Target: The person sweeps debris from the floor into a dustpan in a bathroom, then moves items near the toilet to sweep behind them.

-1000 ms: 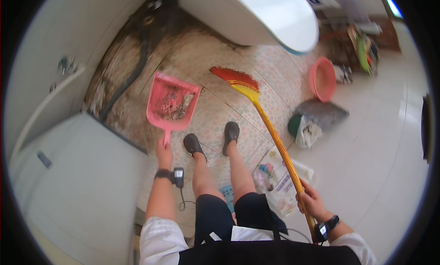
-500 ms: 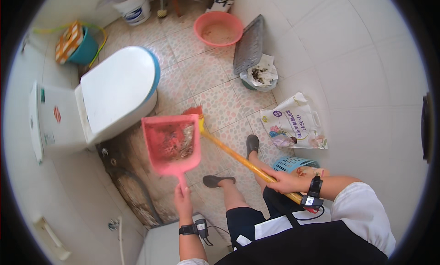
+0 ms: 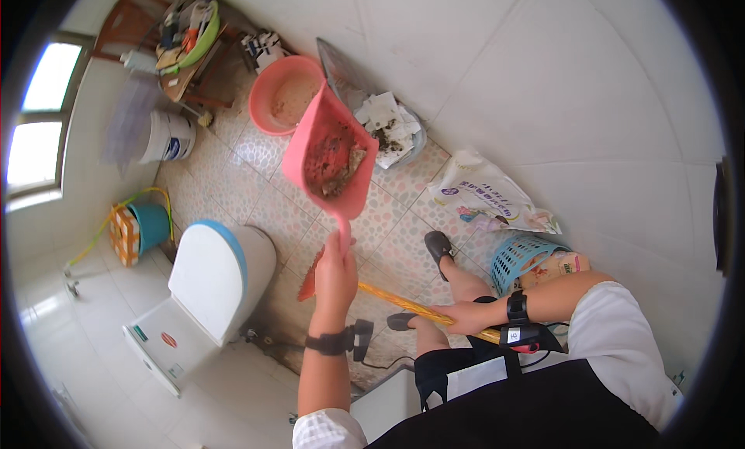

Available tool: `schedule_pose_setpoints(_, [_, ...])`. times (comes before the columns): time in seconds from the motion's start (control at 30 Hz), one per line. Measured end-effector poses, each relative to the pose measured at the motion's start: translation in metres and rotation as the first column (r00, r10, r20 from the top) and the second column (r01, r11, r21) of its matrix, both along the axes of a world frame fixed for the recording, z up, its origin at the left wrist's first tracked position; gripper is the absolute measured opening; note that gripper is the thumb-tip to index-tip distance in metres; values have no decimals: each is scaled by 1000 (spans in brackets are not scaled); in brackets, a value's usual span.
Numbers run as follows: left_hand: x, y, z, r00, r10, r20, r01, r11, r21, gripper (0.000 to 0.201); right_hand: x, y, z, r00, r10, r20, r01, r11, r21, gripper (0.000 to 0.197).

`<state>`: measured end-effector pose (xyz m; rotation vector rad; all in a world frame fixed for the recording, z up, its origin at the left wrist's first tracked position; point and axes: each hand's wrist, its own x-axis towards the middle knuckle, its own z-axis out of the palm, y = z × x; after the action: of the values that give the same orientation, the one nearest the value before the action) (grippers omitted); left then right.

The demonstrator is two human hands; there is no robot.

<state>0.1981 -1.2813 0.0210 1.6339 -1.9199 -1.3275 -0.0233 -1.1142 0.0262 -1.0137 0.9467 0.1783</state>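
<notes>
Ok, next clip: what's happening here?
Someone is in a bathroom with a tool in each hand. The left hand holds a pink dustpan with dirt in it; in the picture it partly overlaps a pink basin and the papers in a bag-lined bin. The right hand grips a broom with a yellow handle and red bristles. The toilet lid is down.

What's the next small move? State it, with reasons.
Probably ease the pink dustpan toward the lined bin: the left hand holds it, debris lies inside, and the bin, holding paper and dark waste, appears beside it in view.
</notes>
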Motion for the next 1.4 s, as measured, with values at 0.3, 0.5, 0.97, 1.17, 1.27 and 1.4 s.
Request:
schedule_pose_setpoints(0.3, [-114, -63, -36, 854, -175, 490, 198, 980, 3, 33, -9, -5, -29, 982, -167, 84, 166, 986, 18, 50])
schedule_pose_setpoints(0.5, [-134, -69, -50, 831, -170, 530, 178, 983, 37, 33, -7, -7, -38, 973, -225, 59, 223, 974, 35, 65])
schedule_pose_setpoints(0.97, [-133, -69, -71, 890, -92, 447, 122, 992, -39, 34, -20, -13, -38, 973, -228, 25, 227, 973, 41, 49])
schedule_pose_setpoints(1.17, [-129, -63, -64, 855, -134, 500, 234, 962, -143, 40, -20, -18, -30, 975, -210, 74, 204, 976, 76, 58])
schedule_pose_setpoints(1.27, [-126, -61, -64, 801, -180, 570, 258, 964, -58, 42, -18, -13, -33, 982, -181, 60, 179, 983, 41, 63])
schedule_pose_setpoints(1.4, [-123, -60, -65, 805, -190, 562, 271, 961, -63, 40, -18, -7, -42, 970, -215, 117, 221, 974, -42, 67])
